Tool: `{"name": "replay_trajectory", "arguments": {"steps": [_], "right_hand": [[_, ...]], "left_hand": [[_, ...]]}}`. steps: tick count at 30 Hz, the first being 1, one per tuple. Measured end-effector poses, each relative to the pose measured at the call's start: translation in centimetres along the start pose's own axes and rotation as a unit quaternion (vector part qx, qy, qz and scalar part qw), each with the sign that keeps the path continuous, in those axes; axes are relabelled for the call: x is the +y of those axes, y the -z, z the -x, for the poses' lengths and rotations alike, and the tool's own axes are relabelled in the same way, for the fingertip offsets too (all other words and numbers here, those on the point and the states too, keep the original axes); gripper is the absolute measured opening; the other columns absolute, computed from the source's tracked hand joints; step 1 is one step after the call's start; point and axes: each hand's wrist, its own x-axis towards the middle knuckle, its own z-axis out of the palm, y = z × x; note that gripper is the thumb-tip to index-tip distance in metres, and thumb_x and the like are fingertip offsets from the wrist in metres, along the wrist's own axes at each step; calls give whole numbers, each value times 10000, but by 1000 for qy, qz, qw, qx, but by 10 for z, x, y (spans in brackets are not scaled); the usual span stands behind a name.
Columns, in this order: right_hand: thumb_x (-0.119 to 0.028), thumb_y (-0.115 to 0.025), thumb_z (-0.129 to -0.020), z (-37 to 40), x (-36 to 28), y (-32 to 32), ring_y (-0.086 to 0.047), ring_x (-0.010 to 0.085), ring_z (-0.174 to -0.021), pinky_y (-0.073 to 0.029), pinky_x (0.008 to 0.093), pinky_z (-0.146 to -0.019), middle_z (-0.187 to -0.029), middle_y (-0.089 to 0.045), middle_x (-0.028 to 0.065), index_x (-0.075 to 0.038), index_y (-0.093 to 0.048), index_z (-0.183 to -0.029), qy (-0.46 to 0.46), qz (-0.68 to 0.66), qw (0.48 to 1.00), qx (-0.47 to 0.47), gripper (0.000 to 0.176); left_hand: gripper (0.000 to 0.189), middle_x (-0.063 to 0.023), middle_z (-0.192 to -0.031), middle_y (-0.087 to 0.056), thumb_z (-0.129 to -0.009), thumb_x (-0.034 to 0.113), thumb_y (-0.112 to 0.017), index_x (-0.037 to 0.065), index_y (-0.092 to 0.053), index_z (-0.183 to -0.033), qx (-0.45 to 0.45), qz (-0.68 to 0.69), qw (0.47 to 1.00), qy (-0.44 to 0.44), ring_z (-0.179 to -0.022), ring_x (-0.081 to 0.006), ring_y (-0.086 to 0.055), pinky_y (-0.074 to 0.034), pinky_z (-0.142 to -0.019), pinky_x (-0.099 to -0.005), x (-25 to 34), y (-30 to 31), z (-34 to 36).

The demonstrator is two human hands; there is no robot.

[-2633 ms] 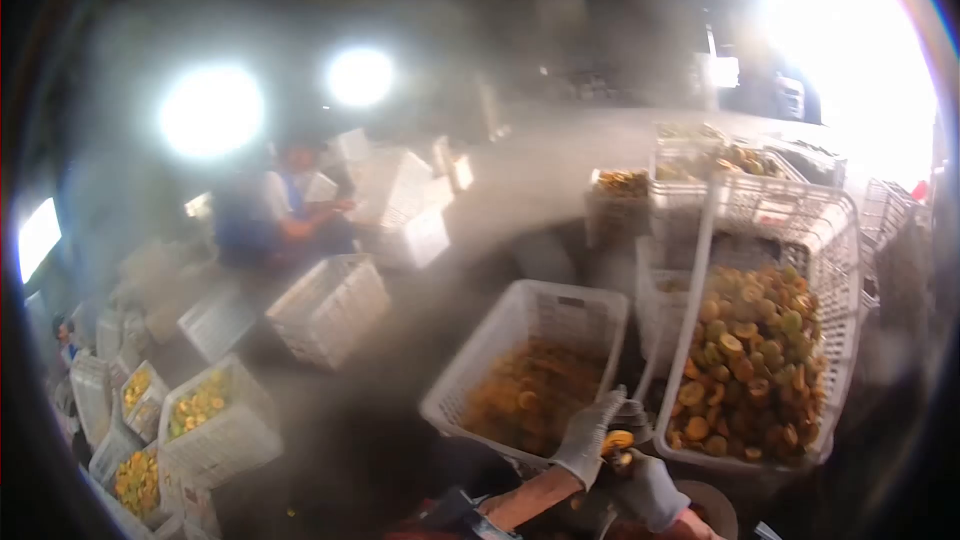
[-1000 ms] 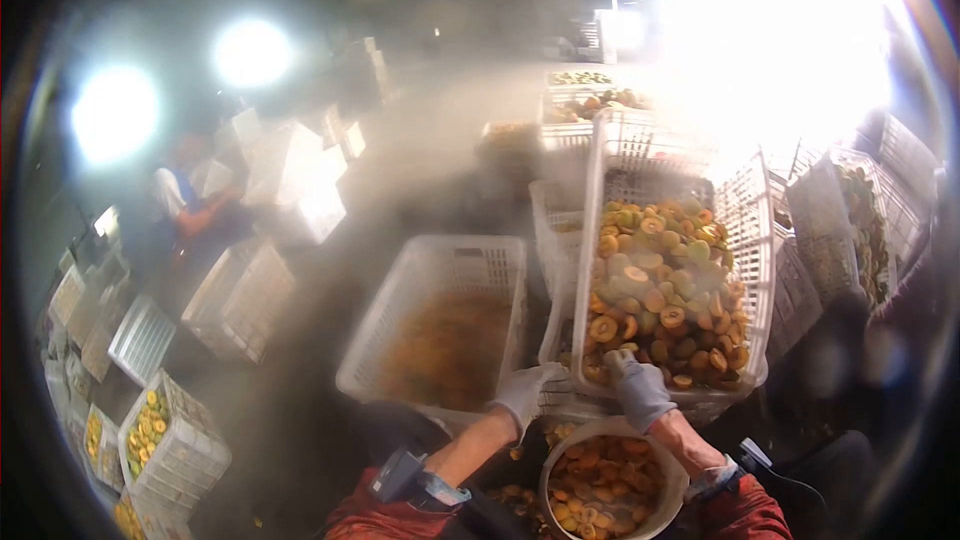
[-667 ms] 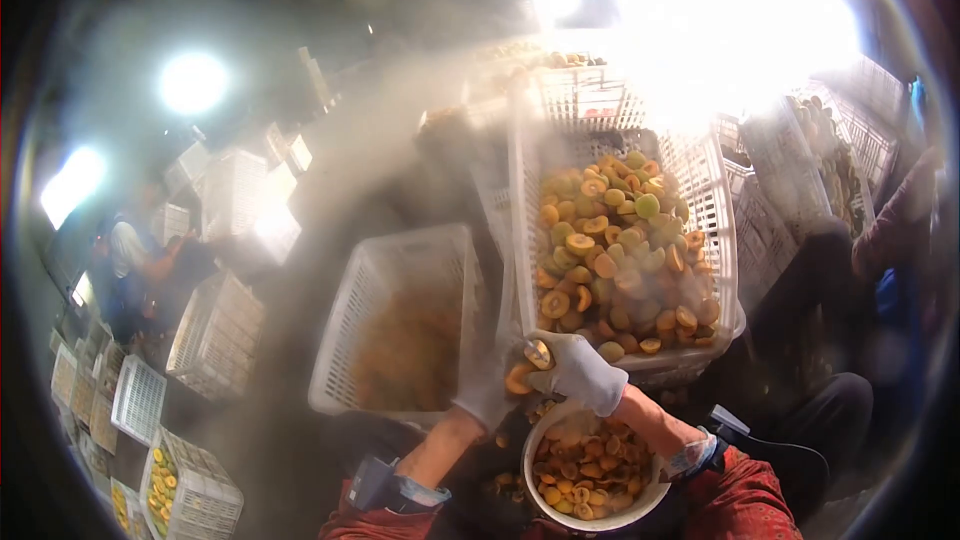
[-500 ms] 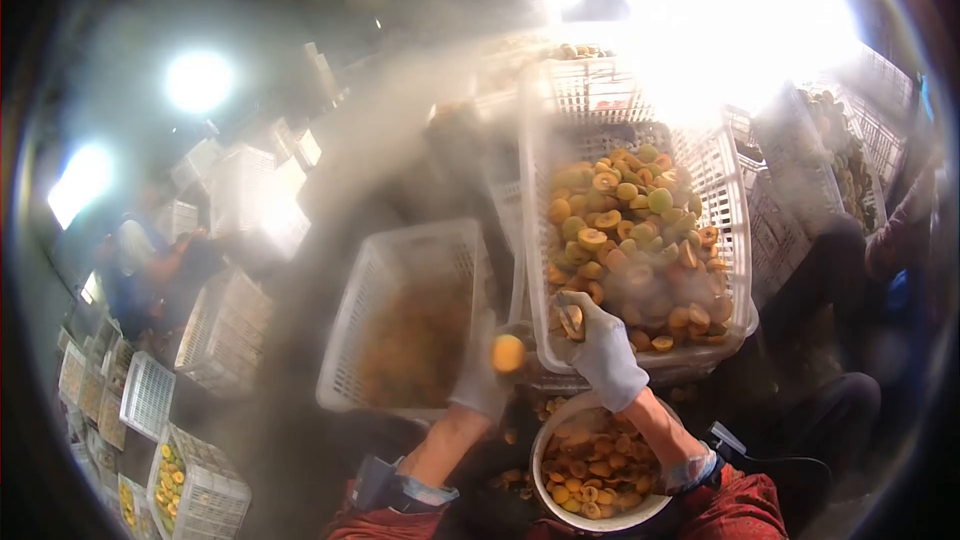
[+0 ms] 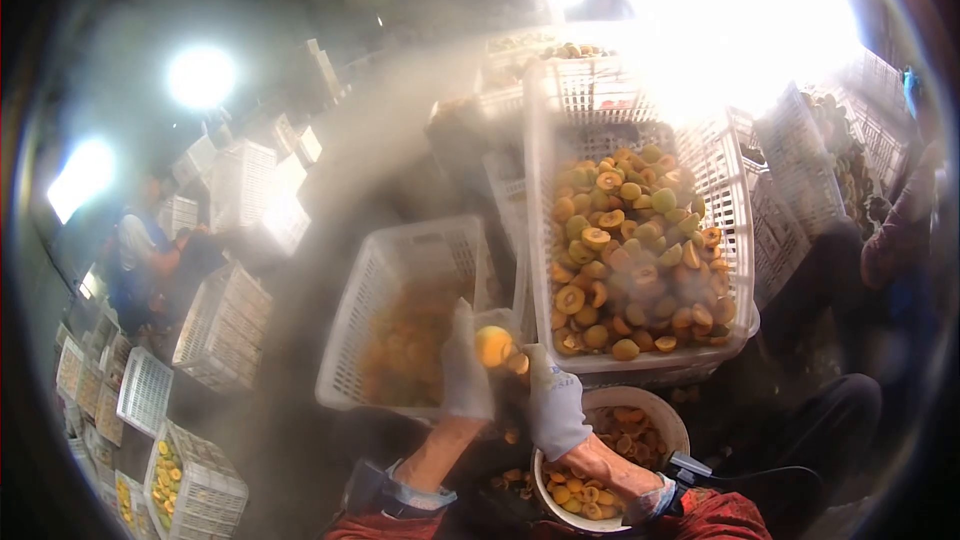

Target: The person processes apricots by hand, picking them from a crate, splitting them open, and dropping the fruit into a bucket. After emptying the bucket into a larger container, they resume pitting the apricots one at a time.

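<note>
Both my hands wear pale gloves. My left hand (image 5: 467,368) is closed round an orange-yellow fruit (image 5: 493,346), just right of the left crate (image 5: 345,340). Close beside it on the right is my right hand (image 5: 556,402), its fingers curled near a small fruit piece (image 5: 518,364); its grip is partly hidden. Halved and whole fruit (image 5: 625,240) fills the large white crate (image 5: 740,240) ahead. Below my right forearm stands a round white bucket (image 5: 680,425) of fruit halves. The fruit inside the left crate looks hazy.
At the left, a person (image 5: 140,245) is near stacked crates (image 5: 222,325). Another person's sleeve (image 5: 890,240) and dark-clad legs show at the right, beside more crates (image 5: 800,150). A crate of yellow fruit (image 5: 205,485) stands lower left. Glare and haze blur the upper view.
My right hand has moved left and down from the large crate's near edge to beside my left hand. My left hand has shifted slightly up and left with the fruit.
</note>
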Motion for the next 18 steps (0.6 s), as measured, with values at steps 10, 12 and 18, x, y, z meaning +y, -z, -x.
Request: {"name": "replay_trajectory", "arguments": {"steps": [10,12,18], "right_hand": [[-2,-572,-767,-7,3,4,-619,417,-776,-479,487,-652,-853,-622,210,-63,-476,-1139,-20,66,998,-3,389],[-3,-578,-764,-7,9,2,-619,419,-777,-478,488,-650,-852,-622,212,-58,-475,-1132,-2,76,997,6,386],[7,-601,-739,-6,6,4,-614,432,-757,-481,485,-618,-830,-613,222,-50,-459,-1081,20,95,995,4,374]], "left_hand": [[236,-41,-956,-586,-973,193,-398,49,-559,-1070,-131,166,976,42,-895,-146,-563,-456,-846,-290,-15,7,-1],[229,-41,-959,-585,-978,183,-391,50,-558,-1061,-117,158,980,32,-898,-143,-561,-457,-845,-288,-15,4,1],[311,-74,-968,-628,-984,324,-449,45,-588,-1004,-70,169,982,41,-915,-183,-592,-473,-866,-312,-21,1,2]]}}
